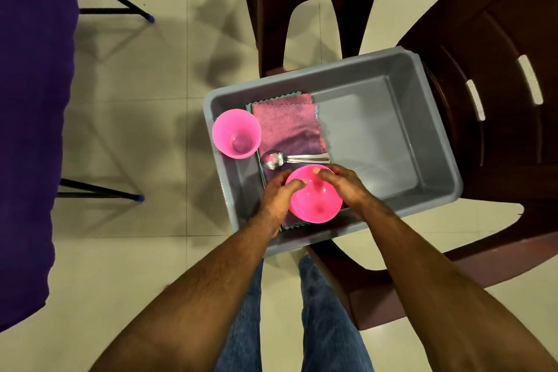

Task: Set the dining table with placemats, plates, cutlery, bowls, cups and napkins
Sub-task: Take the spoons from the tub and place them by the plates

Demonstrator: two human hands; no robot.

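Both hands grip a pink bowl (314, 195) inside a grey tub (377, 81): left hand (276, 195) at 9 o'clock, right hand (344, 187) at 3 o'clock. Spoons (287, 158), a pink cloth (287, 124) and a pink cup (236, 133) lie toward 11 o'clock.

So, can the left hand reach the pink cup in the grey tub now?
Probably yes, but not at once. The pink cup stands uncovered in the grey tub, with nothing over it, close to the left hand. That hand and the right hand grip the pink bowl, so it must let go first.
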